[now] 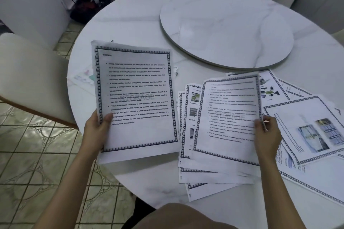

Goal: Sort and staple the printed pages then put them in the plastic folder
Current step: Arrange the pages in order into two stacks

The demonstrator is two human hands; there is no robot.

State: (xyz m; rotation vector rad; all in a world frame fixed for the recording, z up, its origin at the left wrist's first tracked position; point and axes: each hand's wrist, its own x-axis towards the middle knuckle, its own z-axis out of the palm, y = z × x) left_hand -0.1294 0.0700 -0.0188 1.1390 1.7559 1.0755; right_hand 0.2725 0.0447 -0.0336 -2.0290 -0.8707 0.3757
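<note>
**Sorting under way: one sheet being held in each hand**

A headed page (137, 98), bordered and filled with text, is being gripped at its lower left margin by the left hand (96, 128), with the thumb on the face and the fingers curled behind. A second page (229, 117) is being pinched at mid right edge by the right hand (268, 132) and is being held just over the loose pile (204, 178) at the near side of the table (130, 24). More sheets, the fanned pages (316, 130), some with pictures, are lying overlapped to the right.

Judgement: the paper is being taken as light, limp and easily creased. Hold is best being taken at a margin rather than a corner, with edges squared before stapling.

A pale translucent sheet (83, 78) is lying partly under the headed page. Whether it is the folder cannot be told. No stapler is being made out. Beyond, a turntable (227, 35) is sitting on the table, with a chair (29, 72) standing to the left.
</note>
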